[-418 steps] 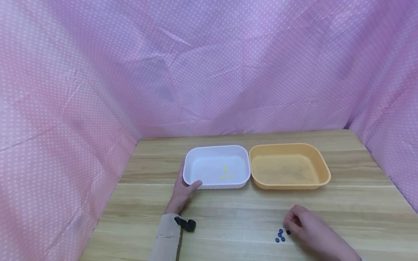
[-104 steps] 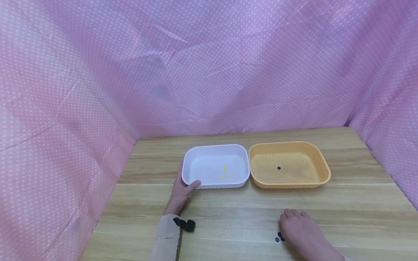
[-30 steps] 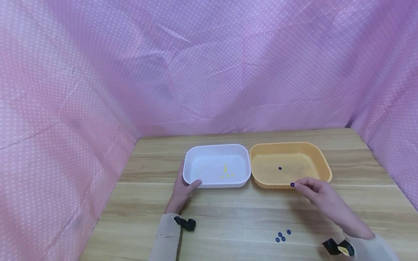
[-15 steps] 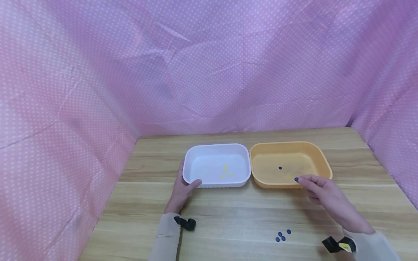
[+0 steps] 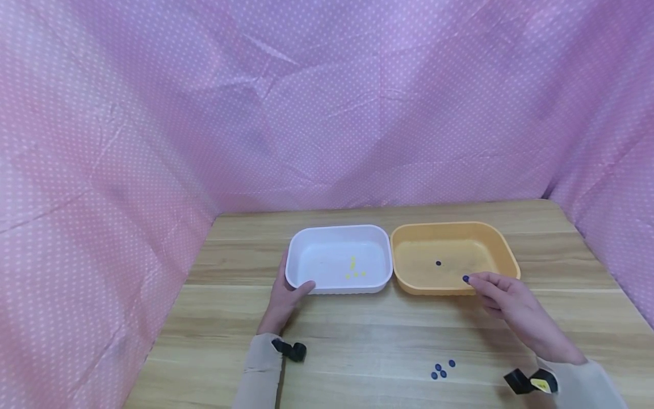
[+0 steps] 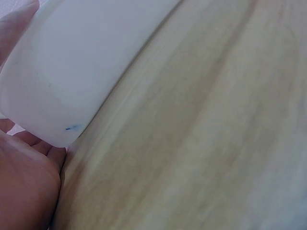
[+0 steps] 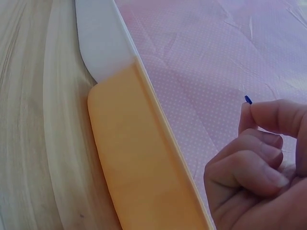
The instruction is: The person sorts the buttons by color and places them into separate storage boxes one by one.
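Note:
My right hand (image 5: pixel 511 307) pinches a small dark blue button-like disc (image 5: pixel 466 279) between thumb and forefinger, above the front rim of the orange tub (image 5: pixel 409 287). The right wrist view shows this disc (image 7: pixel 248 99) edge-on at the fingertips, the other fingers curled into the palm. One similar disc (image 5: pixel 438 263) lies on the tub's floor. My left hand (image 5: pixel 282 298) holds the white tub (image 5: pixel 337 290) at its near left corner, thumb at the front rim and fingers around the side. Small yellow pieces (image 5: pixel 356 275) lie inside. In the left wrist view, fingers (image 6: pixel 36 143) show beneath the white tub's corner.
Several more dark blue discs (image 5: pixel 438 367) lie loose on the wooden table (image 5: pixel 357 346), nearer than the orange tub. Both tubs stand side by side, their ends meeting. Pink dotted cloth (image 5: pixel 327 113) hangs behind and at the sides. A black strap (image 5: pixel 290 350) circles each sleeve.
Since the earliest frame, one disc has come into the orange tub. My right hand has risen from the table discs to the tub's rim with another, shifting slightly right lately. The left hand stays put.

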